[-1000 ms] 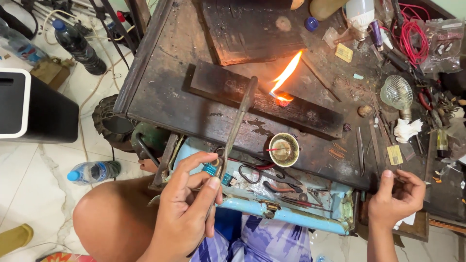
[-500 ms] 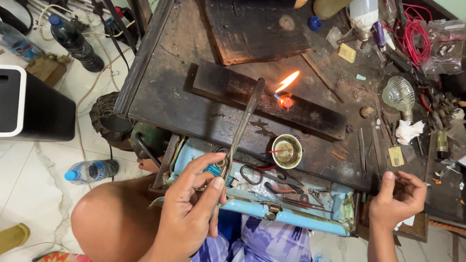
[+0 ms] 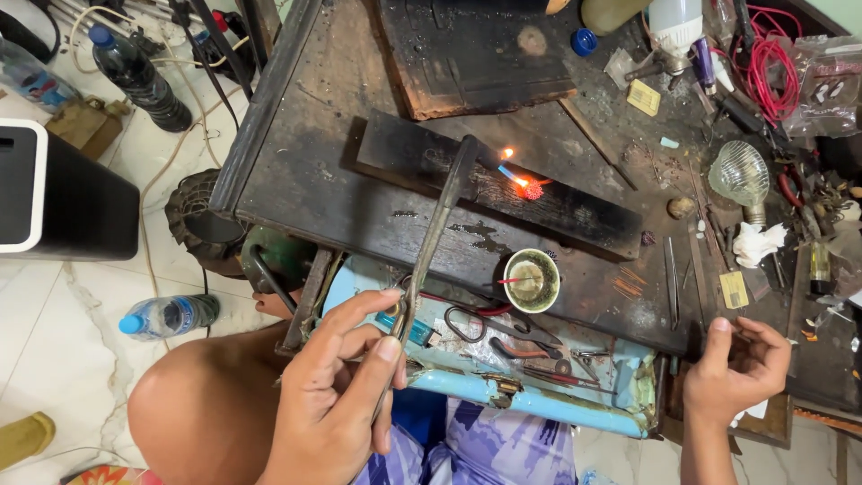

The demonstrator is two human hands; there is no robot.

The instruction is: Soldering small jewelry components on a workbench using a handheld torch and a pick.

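My left hand (image 3: 337, 395) grips the lower end of a long metal torch pipe (image 3: 440, 216) that slants up over the workbench. A short blue and orange flame (image 3: 514, 172) leaves its tip. The flame touches a small red-glowing piece (image 3: 534, 189) lying on a charred wooden block (image 3: 584, 211). My right hand (image 3: 732, 373) rests at the bench's right front edge with its fingers curled. Whether it holds anything is hidden.
A small metal bowl (image 3: 532, 280) stands at the bench front. Scissors and pliers (image 3: 489, 328) lie in a blue drawer (image 3: 530, 400) below. A glass bulb (image 3: 741, 175), red wire (image 3: 772, 67) and clutter crowd the right. A water bottle (image 3: 166, 314) lies on the floor.
The big orange flame has shrunk to a small jet, and the piece on the block now glows red. Both hands have stayed nearly where they were.
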